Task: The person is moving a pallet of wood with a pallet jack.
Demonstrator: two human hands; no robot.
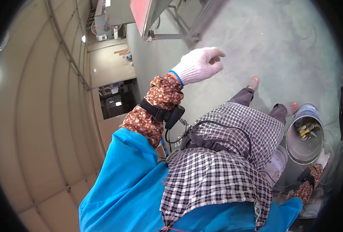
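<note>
Reaching out over the grey floor (256, 42), the left hand (199, 65) wears a white knit glove with a blue cuff; its fingers (214, 54) are loosely curled and half open, holding nothing and touching nothing. A floral sleeve cover (156, 104) wraps the forearm, and a black strap with a small black box (169, 114) sits on it, a cable trailing down from there.

At the right, a round metal bucket (293, 149) stands on the floor, open at the top. Inside it lies a small heap of mixed pieces, some metallic and some yellowish; what they are is too small to tell. A second, pale container (279, 158) stands just beside it on the near left, partly hidden by the checked apron (218, 170).

The right hand (324, 158), also gloved in white, is low at the right edge, just beside the bucket's near rim; whether its fingers are closed on anything cannot be told. Two bare feet (272, 94) show on the floor, far of the bucket. A red-topped metal frame (156, 19) stands at the far side.
</note>
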